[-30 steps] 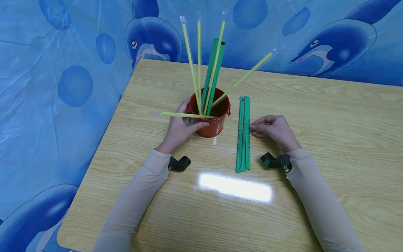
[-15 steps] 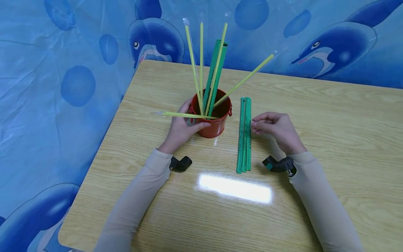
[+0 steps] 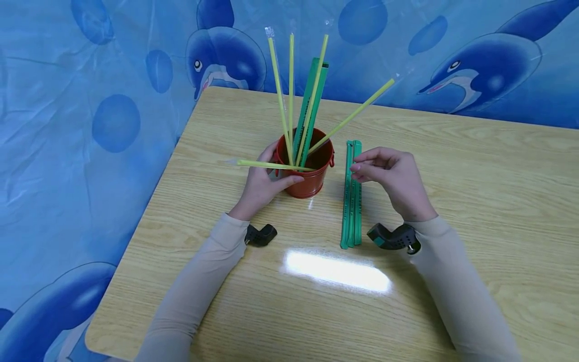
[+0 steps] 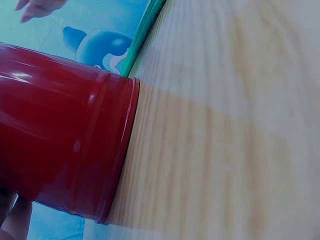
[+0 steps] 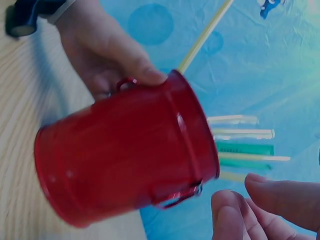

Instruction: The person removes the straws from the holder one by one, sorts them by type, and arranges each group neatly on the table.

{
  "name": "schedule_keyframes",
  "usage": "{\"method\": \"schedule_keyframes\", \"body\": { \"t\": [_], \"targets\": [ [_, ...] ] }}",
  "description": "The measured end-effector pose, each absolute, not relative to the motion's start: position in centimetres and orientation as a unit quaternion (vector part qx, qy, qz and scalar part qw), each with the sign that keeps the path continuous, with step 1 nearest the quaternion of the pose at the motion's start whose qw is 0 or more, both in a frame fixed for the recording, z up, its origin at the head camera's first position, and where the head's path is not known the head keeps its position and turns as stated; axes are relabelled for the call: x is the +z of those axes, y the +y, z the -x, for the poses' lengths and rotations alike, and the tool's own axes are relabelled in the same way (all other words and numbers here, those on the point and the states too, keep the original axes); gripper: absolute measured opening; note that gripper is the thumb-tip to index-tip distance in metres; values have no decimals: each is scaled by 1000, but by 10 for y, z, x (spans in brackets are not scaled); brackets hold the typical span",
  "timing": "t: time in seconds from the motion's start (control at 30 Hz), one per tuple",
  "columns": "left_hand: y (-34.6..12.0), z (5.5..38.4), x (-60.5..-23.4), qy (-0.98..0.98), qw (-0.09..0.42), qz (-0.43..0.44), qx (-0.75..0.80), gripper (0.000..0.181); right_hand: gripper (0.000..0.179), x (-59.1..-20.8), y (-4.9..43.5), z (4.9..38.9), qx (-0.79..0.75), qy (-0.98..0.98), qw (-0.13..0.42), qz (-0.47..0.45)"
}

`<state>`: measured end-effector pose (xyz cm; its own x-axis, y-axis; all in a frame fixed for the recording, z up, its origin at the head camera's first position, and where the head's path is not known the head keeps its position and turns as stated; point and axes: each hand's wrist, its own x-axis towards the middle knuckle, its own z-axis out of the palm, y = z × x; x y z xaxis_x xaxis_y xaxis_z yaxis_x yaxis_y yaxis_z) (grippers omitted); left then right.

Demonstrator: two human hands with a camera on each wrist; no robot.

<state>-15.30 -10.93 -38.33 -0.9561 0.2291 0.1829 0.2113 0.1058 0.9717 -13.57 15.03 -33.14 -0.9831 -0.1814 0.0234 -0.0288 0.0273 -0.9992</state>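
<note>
My left hand (image 3: 262, 188) holds a small red metal bucket (image 3: 308, 187) standing on the table, thumb along its near rim and fingers behind its side. In the bucket lean several yellow straws (image 3: 362, 107) in clear wrappers, one lying nearly level over the left rim. Slim green packets (image 3: 319, 93) with dark print stand among them. Right of the bucket, several more green packets (image 3: 351, 216) lie side by side. My right hand (image 3: 392, 177) hovers over their upper part, fingers loosely bent. In the right wrist view, thumb and fingertips (image 5: 226, 201) are apart with nothing visible between them.
A pale wood-grain table (image 3: 488, 211) extends to the right, with a bright light reflection (image 3: 336, 271) near the front. Behind and left hangs a blue sheet (image 3: 45, 166) printed with dolphins. Black wrist cameras (image 3: 260, 235) sit on both forearms.
My right hand has moved up and left, from beside the loose green packets to over them. The left hand keeps its hold on the bucket. The whole head view has shifted slightly.
</note>
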Motion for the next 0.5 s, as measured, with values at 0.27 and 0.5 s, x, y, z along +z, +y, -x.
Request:
{"method": "schedule_keyframes", "body": {
  "t": [0.27, 0.5],
  "targets": [
    [-106, 143, -360, 745, 11, -148, 651, 74, 14, -318, 132, 144, -697, 710, 46, 90],
    [-107, 148, -371, 749, 8, -146, 646, 76, 16, -309, 117, 155, -702, 705, 31, 97]
  ]
}}
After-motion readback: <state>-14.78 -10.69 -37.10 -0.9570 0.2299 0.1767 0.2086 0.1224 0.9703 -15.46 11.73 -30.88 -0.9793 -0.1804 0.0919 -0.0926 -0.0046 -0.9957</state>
